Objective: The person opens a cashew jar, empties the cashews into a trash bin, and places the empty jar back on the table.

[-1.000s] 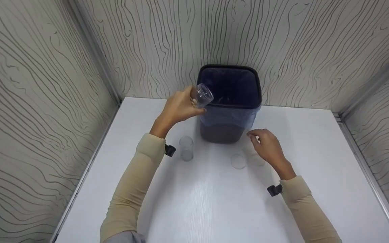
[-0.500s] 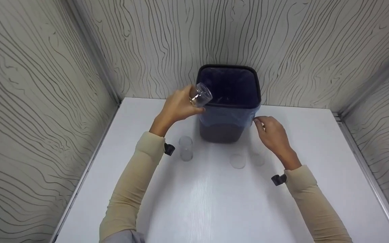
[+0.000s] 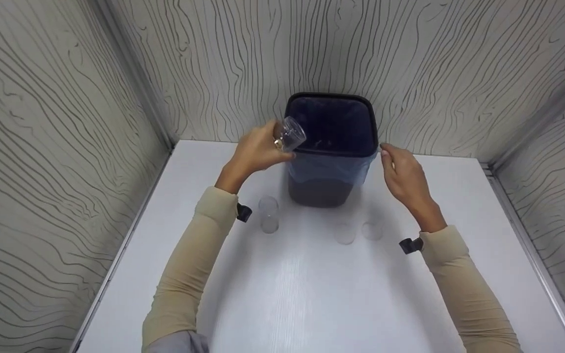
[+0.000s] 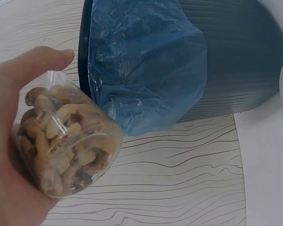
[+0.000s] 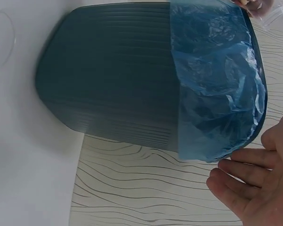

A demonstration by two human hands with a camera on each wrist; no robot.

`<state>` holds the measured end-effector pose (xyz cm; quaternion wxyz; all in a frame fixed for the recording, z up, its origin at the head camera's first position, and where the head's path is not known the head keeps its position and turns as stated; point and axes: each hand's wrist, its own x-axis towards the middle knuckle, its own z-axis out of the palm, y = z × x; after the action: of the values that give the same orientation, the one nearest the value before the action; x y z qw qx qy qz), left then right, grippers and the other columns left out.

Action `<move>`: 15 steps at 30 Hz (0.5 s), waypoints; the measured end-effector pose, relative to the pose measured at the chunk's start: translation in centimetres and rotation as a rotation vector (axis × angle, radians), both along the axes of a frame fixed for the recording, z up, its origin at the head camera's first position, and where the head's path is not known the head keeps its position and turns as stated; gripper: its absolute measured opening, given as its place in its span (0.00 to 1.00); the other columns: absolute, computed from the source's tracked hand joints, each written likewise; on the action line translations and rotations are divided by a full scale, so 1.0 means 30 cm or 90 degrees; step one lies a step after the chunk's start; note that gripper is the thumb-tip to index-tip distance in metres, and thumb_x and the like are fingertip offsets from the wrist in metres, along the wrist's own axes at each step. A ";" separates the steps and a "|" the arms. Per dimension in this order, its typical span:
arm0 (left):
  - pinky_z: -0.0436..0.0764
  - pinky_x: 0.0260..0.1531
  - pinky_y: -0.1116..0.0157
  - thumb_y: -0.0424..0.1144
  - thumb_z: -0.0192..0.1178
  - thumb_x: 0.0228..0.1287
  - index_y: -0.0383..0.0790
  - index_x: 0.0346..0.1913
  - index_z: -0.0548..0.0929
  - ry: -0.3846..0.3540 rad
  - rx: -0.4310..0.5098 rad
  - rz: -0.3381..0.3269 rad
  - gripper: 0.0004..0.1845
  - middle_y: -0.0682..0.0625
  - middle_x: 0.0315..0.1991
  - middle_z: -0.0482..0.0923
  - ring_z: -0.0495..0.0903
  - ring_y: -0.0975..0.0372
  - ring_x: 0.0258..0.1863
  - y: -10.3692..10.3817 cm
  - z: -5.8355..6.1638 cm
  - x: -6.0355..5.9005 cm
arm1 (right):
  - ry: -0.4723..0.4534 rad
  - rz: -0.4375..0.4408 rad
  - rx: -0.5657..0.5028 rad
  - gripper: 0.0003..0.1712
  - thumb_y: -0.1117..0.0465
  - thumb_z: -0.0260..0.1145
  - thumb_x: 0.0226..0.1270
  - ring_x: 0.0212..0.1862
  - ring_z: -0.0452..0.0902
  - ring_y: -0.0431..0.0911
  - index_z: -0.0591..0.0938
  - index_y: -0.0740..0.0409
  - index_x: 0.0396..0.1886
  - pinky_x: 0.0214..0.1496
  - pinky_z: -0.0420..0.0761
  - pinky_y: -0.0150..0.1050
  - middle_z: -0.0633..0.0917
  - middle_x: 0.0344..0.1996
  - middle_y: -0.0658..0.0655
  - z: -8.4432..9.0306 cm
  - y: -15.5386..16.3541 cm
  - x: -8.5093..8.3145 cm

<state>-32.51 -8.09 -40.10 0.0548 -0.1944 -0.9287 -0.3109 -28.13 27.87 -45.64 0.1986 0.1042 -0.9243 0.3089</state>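
Bin point(image 3: 331, 147), dark and ribbed with a blue liner point(image 4: 146, 70) folded over its rim, stands at the back of a white table point(image 3: 312, 294) between wood-grain patterned walls point(image 3: 57, 122). A person in beige sleeves point(image 3: 189, 274) works at it with both hands. The right hand point(image 3: 405, 176) is at the bin's right rim, its fingers point(image 5: 245, 172) straight and relaxed and just beside the liner's edge; whether they press on it cannot be told. The left hand point(image 3: 255, 152) grips a clear cup point(image 3: 290, 133) tipped toward the bin's left rim; the left wrist view shows this cup point(image 4: 68, 141) packed with what look like nuts and shells, the thumb curled along its side.

Three more clear cups stand on the table in front of the bin: one point(image 3: 269, 214) near the left forearm, and a pair point(image 3: 345, 234) point(image 3: 372, 230) close together near the right wrist; their contents cannot be made out.

Judged from these views, the tipping would go best with the cup's mouth carried fully over the dark opening before it is turned further, since it now sits at the rim. The loose liner could catch falling pieces on its outer fold. A steadying touch on the far rim should keep the light bin from sliding back.
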 end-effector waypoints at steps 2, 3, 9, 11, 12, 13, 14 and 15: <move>0.84 0.44 0.54 0.54 0.77 0.55 0.40 0.61 0.77 -0.005 -0.006 0.002 0.35 0.48 0.47 0.87 0.86 0.56 0.42 0.000 0.003 -0.004 | -0.005 0.005 0.010 0.30 0.51 0.47 0.90 0.73 0.73 0.68 0.75 0.70 0.73 0.76 0.69 0.64 0.79 0.68 0.73 0.016 0.001 -0.008; 0.84 0.44 0.54 0.54 0.77 0.56 0.41 0.61 0.78 -0.005 -0.010 0.002 0.35 0.48 0.46 0.87 0.85 0.56 0.42 0.000 0.005 -0.005 | -0.009 0.007 0.016 0.30 0.51 0.46 0.90 0.75 0.70 0.68 0.73 0.70 0.74 0.78 0.66 0.64 0.77 0.71 0.73 0.023 0.001 -0.012; 0.83 0.43 0.54 0.53 0.77 0.56 0.41 0.59 0.78 0.010 -0.010 -0.002 0.32 0.48 0.44 0.86 0.84 0.56 0.41 0.004 0.015 -0.017 | -0.050 0.026 0.047 0.37 0.47 0.44 0.90 0.84 0.53 0.67 0.62 0.72 0.81 0.85 0.54 0.62 0.62 0.82 0.73 0.061 0.002 -0.042; 0.83 0.43 0.54 0.52 0.77 0.55 0.41 0.59 0.78 0.012 -0.010 -0.002 0.32 0.48 0.45 0.86 0.84 0.56 0.41 0.005 0.020 -0.019 | -0.065 0.033 0.058 0.40 0.44 0.44 0.90 0.85 0.49 0.67 0.59 0.72 0.82 0.85 0.50 0.62 0.58 0.83 0.73 0.074 -0.001 -0.053; 0.84 0.44 0.54 0.52 0.77 0.55 0.41 0.59 0.78 0.013 -0.010 -0.002 0.33 0.48 0.45 0.86 0.84 0.56 0.42 0.006 0.022 -0.021 | -0.071 0.035 0.064 0.42 0.42 0.43 0.89 0.86 0.47 0.67 0.58 0.72 0.83 0.86 0.49 0.62 0.57 0.84 0.73 0.080 -0.002 -0.059; 0.84 0.44 0.54 0.52 0.77 0.55 0.41 0.59 0.78 0.012 -0.011 -0.002 0.33 0.48 0.46 0.86 0.85 0.56 0.43 0.007 0.024 -0.021 | -0.076 0.037 0.069 0.43 0.41 0.43 0.89 0.86 0.46 0.67 0.57 0.72 0.83 0.86 0.48 0.62 0.55 0.84 0.72 0.085 -0.004 -0.066; 0.84 0.45 0.54 0.52 0.77 0.55 0.41 0.59 0.78 0.011 -0.013 -0.002 0.33 0.48 0.46 0.86 0.85 0.56 0.44 0.008 0.026 -0.022 | -0.082 0.040 0.077 0.44 0.39 0.42 0.89 0.86 0.44 0.67 0.56 0.72 0.83 0.86 0.47 0.62 0.54 0.84 0.72 0.091 -0.006 -0.072; 0.84 0.45 0.53 0.52 0.76 0.54 0.42 0.59 0.78 0.012 -0.014 -0.002 0.32 0.48 0.47 0.87 0.85 0.56 0.44 0.009 0.028 -0.022 | -0.086 0.044 0.083 0.45 0.38 0.42 0.88 0.87 0.43 0.67 0.55 0.72 0.83 0.87 0.46 0.62 0.53 0.85 0.73 0.096 -0.008 -0.079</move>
<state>-33.15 -7.83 -39.25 0.0608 -0.1995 -0.9312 -0.2989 -30.49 27.63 -42.78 0.1177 0.1273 -0.9497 0.2607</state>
